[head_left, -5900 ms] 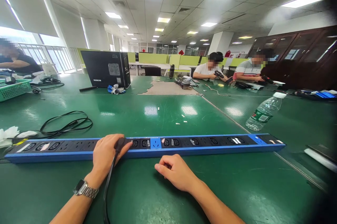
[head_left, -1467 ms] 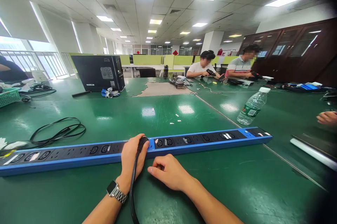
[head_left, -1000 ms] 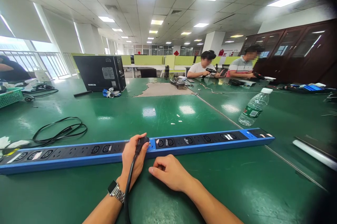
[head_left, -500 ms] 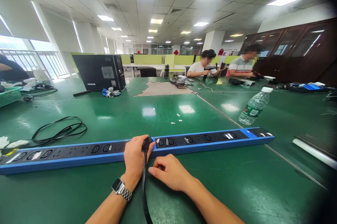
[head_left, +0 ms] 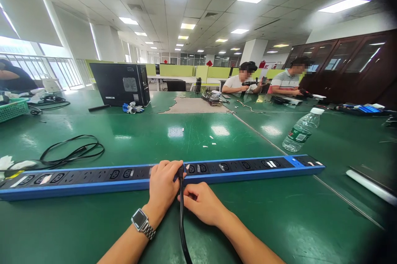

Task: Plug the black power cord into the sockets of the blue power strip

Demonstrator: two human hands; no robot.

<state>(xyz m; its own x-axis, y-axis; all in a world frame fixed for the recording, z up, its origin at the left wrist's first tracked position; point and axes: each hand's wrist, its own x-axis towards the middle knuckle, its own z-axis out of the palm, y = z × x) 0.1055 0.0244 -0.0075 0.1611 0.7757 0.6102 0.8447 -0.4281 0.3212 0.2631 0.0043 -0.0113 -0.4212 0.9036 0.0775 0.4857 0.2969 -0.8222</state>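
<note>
A long blue and black power strip lies across the green table in front of me. My left hand, wearing a watch, is closed around a black plug at the strip's middle; its contact with the socket is hidden. From the plug a thick black cable runs down toward me. Just right of the cable is my right hand, its fingers curled with nothing visible in them. Its fingertips meet the cable, which passes in front of them.
A tilted-looking water bottle stands behind the strip's right end. Coiled thin cable lies behind the left part. Farther back are a black computer case, gloves and a green basket. Two people work across the table.
My left hand and the plug have shifted slightly right along the strip. The cable has swung right and now crosses my right fingertips. The whole view has shifted a little.
</note>
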